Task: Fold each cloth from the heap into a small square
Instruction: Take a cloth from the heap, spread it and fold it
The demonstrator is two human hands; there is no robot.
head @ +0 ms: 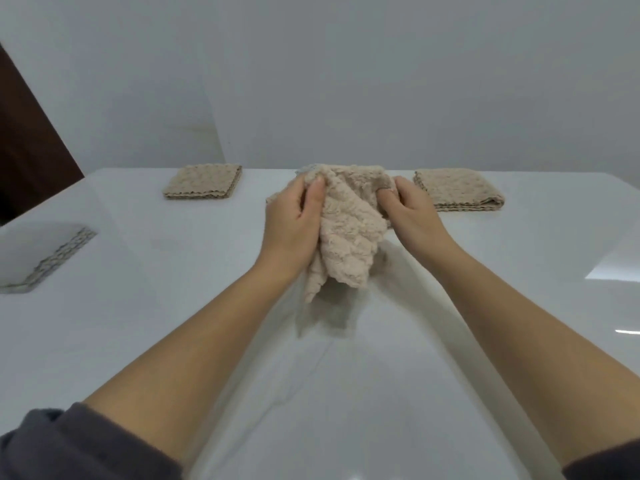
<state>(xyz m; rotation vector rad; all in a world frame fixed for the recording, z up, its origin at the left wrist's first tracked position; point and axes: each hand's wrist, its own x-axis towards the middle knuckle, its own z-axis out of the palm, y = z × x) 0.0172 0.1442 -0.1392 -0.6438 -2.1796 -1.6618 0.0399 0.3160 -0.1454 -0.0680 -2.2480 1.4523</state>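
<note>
A crumpled beige fluffy cloth hangs above the middle of the white table, held up between both hands. My left hand grips its left upper part, thumb on top of the fabric. My right hand pinches the right upper edge, fingertips curled into the cloth. The cloth's lower end dangles just over the table. A folded beige square lies at the back left. A stack of flat beige cloths lies at the back right, just beyond my right hand.
The table's far edge meets a plain grey wall. On the left, a reflection or small object with a patterned edge shows on the glossy surface. A dark brown panel stands at the far left. Dark sleeves are pushed up both forearms.
</note>
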